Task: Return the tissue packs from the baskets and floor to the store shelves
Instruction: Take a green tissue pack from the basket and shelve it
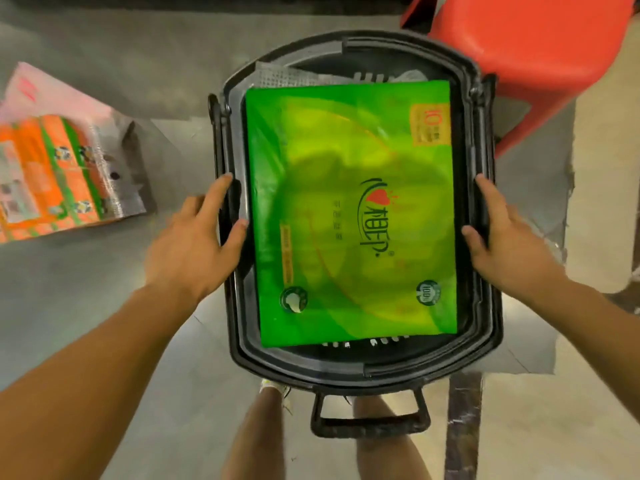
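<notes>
**Green pack in the basket, hands on both rims**

Grey shop floor [173, 323]: big flat green plastic tissue pack [353, 209] fills the black plastic basket [360, 370]. Left hand [194, 244] and right hand [509, 237] rest spread fingers on opposite rims, thumbs just beside the pack's edges. An orange tissue pack [52, 174] lies left.

The floor [104, 306] is grey and smooth, with a paler part at the right side; a black basket [360, 367] stands on it in the middle, with a handle at its near end; an orange tissue pack [59, 174] lies flat on the floor well to the left of the basket; a red stool [540, 46] stands just beside the basket's far right corner.
</notes>
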Demonstrator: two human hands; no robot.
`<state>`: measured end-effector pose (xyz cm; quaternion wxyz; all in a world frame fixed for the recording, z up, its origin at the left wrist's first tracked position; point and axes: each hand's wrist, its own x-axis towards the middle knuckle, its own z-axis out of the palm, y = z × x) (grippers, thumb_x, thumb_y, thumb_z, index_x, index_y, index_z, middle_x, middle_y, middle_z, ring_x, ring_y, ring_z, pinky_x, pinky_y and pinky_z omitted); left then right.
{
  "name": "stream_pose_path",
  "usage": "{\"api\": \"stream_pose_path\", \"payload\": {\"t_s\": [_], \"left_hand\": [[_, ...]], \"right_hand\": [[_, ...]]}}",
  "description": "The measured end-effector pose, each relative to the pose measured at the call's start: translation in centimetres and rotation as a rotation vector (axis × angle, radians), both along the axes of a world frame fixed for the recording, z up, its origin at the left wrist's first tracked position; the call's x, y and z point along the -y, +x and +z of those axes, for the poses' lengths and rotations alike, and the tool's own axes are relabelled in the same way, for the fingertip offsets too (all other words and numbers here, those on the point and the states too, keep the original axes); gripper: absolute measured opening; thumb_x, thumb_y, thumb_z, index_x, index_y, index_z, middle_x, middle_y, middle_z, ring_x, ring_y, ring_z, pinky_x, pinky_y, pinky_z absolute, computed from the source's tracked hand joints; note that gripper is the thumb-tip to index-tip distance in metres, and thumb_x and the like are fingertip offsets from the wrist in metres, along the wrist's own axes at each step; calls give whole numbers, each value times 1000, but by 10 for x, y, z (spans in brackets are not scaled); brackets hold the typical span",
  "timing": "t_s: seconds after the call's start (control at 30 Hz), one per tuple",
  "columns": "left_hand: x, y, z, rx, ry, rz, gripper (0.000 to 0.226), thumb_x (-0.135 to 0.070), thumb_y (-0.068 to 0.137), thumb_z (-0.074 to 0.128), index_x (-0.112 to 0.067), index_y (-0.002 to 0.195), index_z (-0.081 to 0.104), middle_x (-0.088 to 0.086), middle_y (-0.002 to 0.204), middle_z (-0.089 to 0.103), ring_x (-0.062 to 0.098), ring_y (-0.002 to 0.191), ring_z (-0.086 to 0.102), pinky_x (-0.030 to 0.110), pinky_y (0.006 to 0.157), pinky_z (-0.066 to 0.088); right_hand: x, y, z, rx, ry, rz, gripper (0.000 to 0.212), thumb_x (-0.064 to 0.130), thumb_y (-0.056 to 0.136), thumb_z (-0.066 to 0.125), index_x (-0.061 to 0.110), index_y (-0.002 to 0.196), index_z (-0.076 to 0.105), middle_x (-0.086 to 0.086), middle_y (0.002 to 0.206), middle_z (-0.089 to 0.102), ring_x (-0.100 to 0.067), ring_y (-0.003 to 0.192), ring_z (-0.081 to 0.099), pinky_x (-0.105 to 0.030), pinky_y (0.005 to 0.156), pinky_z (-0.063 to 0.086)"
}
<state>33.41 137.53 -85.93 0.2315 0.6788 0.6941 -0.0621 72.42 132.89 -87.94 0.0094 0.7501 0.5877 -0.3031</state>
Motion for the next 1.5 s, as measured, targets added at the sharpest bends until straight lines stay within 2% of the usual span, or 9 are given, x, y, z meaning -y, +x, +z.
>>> {"api": "stream_pose_path", "payload": {"t_s": [0.17, 0.37, 0.5, 0.63, 0.77, 0.9, 1.07, 1.27, 1.5], "left_hand": [[17, 8, -34, 263, -69, 164, 62, -42, 97, 54, -41, 150, 22, 10, 137, 56, 35, 110, 59, 44, 87, 49], [12, 18, -35, 415, -49, 280, 62, -22, 90, 69, -36, 142, 36, -13, 90, 57, -7, 63, 57, 4, 54, 38], [4, 16, -30, 464, 53, 337, 55, -18, 85, 74, -32, 131, 47, -11, 102, 59, 5, 71, 56, 21, 65, 45], [-8, 9, -19, 552, 173, 340, 44, -8, 82, 76, -21, 120, 55, -5, 115, 61, -7, 66, 52, 5, 72, 42], [-10, -6, 14, 567, 206, 354, 46, -11, 79, 79, -25, 118, 58, -6, 119, 64, 8, 105, 61, 31, 101, 48], [-16, -15, 79, 677, 233, 402, 37, -8, 89, 69, -32, 116, 60, -14, 113, 66, -11, 95, 61, 17, 91, 50], [-41, -35, 203, 724, 275, 396, 24, -37, 93, 53, -30, 115, 61, -7, 113, 65, 3, 103, 59, 18, 90, 44], [-47, -65, 368, 793, 432, 382, 47, -63, 82, 56, -29, 113, 63, -8, 110, 68, 7, 104, 62, 34, 96, 49], [-14, -116, 510, 768, 604, 442, 33, -38, 83, 75, -23, 111, 65, -7, 108, 69, 9, 99, 62, 34, 93, 49]], "right_hand": [[4, -1, -17, -101, 78, -74, 72, 24, 96, 57, 30, 154, 14, -5, 75, 50, -17, 52, 46, -30, 51, 27], [-6, -14, -19, -78, 139, -230, 68, 23, 93, 63, 39, 147, 25, -7, 59, 51, -24, 52, 52, -38, 52, 46], [-12, -20, -15, -99, 173, -291, 67, 21, 94, 60, 41, 148, 27, -10, 53, 50, -28, 48, 51, -40, 53, 46], [-22, -21, 2, -139, 187, -327, 65, 25, 94, 61, 49, 147, 30, -10, 54, 54, -26, 46, 49, -44, 55, 51], [-25, -26, 50, -201, 245, -334, 70, 23, 91, 66, 50, 146, 33, -13, 55, 60, -19, 44, 54, -33, 51, 49], [-35, -37, 120, -213, 319, -335, 68, 17, 88, 69, 44, 144, 42, -20, 55, 62, -23, 43, 54, -12, 53, 46], [-57, -62, 251, -221, 411, -321, 66, 14, 87, 71, 39, 143, 46, -37, 97, 66, -35, 46, 56, -28, 71, 47], [-66, -97, 414, -284, 556, -374, 56, 58, 84, 63, 45, 137, 52, -20, 93, 72, -35, 82, 68, -42, 74, 53], [-70, -144, 551, -360, 670, -245, 63, 68, 79, 64, 40, 135, 56, -13, 93, 73, -32, 86, 69, -41, 73, 54]]}}
